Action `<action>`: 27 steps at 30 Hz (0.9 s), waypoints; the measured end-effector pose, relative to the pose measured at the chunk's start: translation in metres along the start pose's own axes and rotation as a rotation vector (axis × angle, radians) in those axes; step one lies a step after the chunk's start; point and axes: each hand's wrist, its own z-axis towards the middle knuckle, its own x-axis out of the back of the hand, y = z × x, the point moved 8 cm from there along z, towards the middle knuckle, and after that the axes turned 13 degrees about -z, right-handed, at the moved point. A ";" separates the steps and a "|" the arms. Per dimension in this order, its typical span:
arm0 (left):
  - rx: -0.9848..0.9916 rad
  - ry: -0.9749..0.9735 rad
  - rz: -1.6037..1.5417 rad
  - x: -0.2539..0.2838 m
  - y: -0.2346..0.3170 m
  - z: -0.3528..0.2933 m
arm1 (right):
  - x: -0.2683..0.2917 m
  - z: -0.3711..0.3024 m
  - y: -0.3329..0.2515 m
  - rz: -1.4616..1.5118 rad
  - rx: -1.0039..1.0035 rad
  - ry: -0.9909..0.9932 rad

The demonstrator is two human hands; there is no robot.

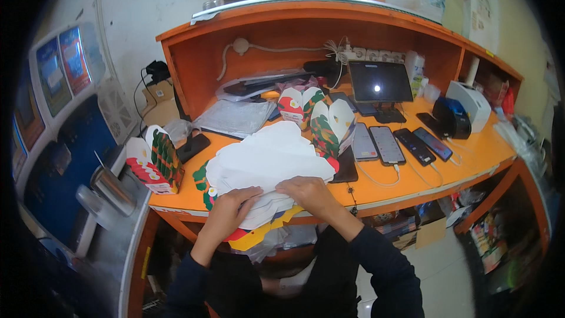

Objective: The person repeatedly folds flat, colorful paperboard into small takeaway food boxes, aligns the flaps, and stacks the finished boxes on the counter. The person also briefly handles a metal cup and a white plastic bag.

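Note:
A stack of flat carton blanks [268,156], white side up, lies across the front of the orange desk, with printed green and red edges showing at its sides. My left hand [234,205] has its fingers closed on the near edge of the top blank. Beside it, my right hand [308,193] pinches the same edge, a short gap away. Below my hands, more blanks fan past the desk edge, including a yellow flap [262,238]. Folded food cartons stand open around the stack: one at the left [158,168], two behind it [297,106] [333,122].
Several phones [387,145] with charging cables lie right of the stack. A tablet on a stand [381,82] stands behind them, near a white printer [468,106]. Plastic-wrapped packs [235,119] lie at the back left. A metal jug [112,189] stands on the left counter.

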 end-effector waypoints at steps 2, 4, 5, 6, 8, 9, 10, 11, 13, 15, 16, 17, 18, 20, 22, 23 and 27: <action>0.006 -0.014 0.013 0.004 0.005 0.002 | 0.012 0.006 -0.006 -0.026 0.032 0.069; 0.017 -0.022 0.058 0.012 0.014 0.005 | 0.027 0.018 -0.015 -0.069 0.081 0.147; -0.032 -0.035 0.095 0.016 0.024 0.007 | 0.036 0.025 -0.021 -0.111 0.127 0.202; -0.066 -0.047 0.128 0.021 0.034 0.008 | 0.045 0.033 -0.028 -0.149 0.172 0.255; -0.046 -0.085 0.194 0.032 0.047 0.010 | 0.059 0.050 -0.039 -0.194 0.249 0.317; 0.006 -0.109 0.223 0.037 0.049 0.011 | 0.064 0.058 -0.043 -0.203 0.281 0.323; 0.024 -0.123 0.227 0.042 0.054 0.011 | 0.068 0.066 -0.048 -0.210 0.317 0.330; 0.116 -0.146 0.271 0.046 0.051 0.012 | 0.072 0.073 -0.053 -0.217 0.344 0.352; 0.172 -0.150 0.290 0.052 0.052 0.015 | 0.076 0.084 -0.064 -0.225 0.400 0.385; 0.089 0.021 0.227 0.066 0.062 0.020 | 0.084 0.092 -0.070 -0.247 0.359 0.508; 0.066 0.118 0.178 0.075 0.064 0.023 | 0.089 0.096 -0.070 -0.247 0.316 0.589; 0.041 0.218 0.128 0.084 0.066 0.024 | 0.093 0.099 -0.069 -0.254 0.279 0.660; 0.123 0.274 -0.018 0.090 0.058 0.025 | 0.094 0.105 -0.064 -0.232 0.264 0.670; 0.274 0.389 -0.317 0.101 0.044 0.023 | 0.092 0.118 -0.047 -0.097 0.193 0.610; 0.425 0.436 -0.457 0.107 0.036 0.020 | 0.089 0.132 -0.031 -0.033 0.162 0.559; 0.429 0.404 -0.495 0.106 0.037 0.024 | 0.088 0.136 -0.025 -0.028 0.160 0.534; 0.405 0.232 -0.717 0.085 0.042 0.039 | 0.075 0.148 -0.009 0.009 0.151 0.367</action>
